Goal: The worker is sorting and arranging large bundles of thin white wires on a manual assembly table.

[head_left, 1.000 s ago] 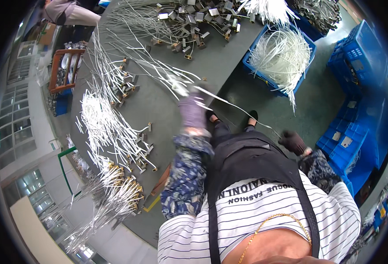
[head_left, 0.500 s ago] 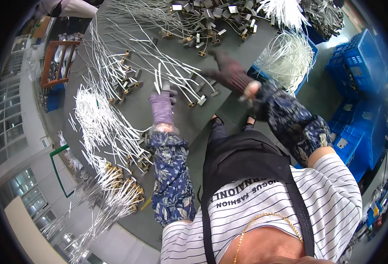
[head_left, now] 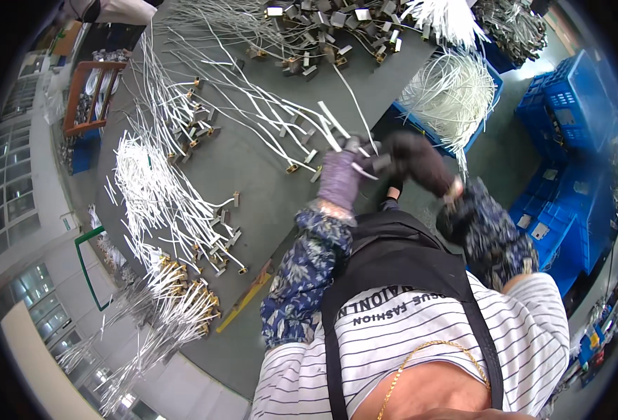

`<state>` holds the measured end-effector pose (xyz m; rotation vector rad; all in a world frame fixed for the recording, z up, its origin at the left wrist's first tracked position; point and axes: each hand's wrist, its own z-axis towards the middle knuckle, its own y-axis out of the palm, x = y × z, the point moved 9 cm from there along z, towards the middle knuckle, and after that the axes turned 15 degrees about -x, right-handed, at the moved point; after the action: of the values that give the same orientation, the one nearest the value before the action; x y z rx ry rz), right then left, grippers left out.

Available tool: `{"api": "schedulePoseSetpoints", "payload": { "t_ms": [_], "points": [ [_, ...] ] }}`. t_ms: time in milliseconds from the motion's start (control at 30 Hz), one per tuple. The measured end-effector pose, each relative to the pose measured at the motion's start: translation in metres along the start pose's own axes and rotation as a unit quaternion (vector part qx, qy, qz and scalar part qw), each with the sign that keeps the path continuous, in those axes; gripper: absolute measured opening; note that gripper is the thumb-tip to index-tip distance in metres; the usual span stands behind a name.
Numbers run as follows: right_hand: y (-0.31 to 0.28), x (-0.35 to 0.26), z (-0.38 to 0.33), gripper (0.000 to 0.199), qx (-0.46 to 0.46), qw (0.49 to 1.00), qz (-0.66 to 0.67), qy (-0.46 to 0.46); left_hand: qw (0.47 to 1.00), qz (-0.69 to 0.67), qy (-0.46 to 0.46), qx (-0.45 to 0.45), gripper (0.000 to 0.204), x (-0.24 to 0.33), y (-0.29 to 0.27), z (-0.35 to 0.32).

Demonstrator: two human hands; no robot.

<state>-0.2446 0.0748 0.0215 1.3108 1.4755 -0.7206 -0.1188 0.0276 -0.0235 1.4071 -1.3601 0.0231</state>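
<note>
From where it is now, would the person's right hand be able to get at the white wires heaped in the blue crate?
Probably yes. The right hand, in a dark glove, is at the table edge beside the blue plastic crate. The heap of white wires lies open on top with nothing covering it.

head: fisheye, steep downward | close over gloved hands | table [head_left: 253, 175] ahead

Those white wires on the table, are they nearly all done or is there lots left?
Some look done: sorted bunches of wires lie in rows on the table. Right now the left hand and right hand, both gloved, meet over one wire at the table's edge. Plenty looks left: a tangled pile sits at the far end and a blue crate is full of loose wires.
</note>
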Motion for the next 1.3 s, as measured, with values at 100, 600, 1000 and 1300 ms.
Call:
{"api": "schedulePoseSetpoints", "payload": {
  "t_ms": [100,600,1000,1300],
  "points": [
    [0.016,0.045,-0.085,0.02,-0.053,0.995,0.04,0.075,0.975,-0.215,-0.052,-0.022,0.018,-0.04,0.025,0.009],
    [-0.041,0.274,-0.328,0.019,0.075,0.885,0.049,0.456,0.982,0.007,0.186,0.024,0.026,0.11,-0.004,0.032],
    [-0.047,0.247,-0.316,0.015,0.068,0.888,0.041,0.452,0.966,0.085,0.218,0.111,0.025,0.141,-0.011,0.001],
    [-0.04,0.2,-0.228,0.014,0.078,0.927,0.038,0.365,0.925,0.362,0.013,-0.118,0.022,0.015,0.022,-0.01]
  ]
}}
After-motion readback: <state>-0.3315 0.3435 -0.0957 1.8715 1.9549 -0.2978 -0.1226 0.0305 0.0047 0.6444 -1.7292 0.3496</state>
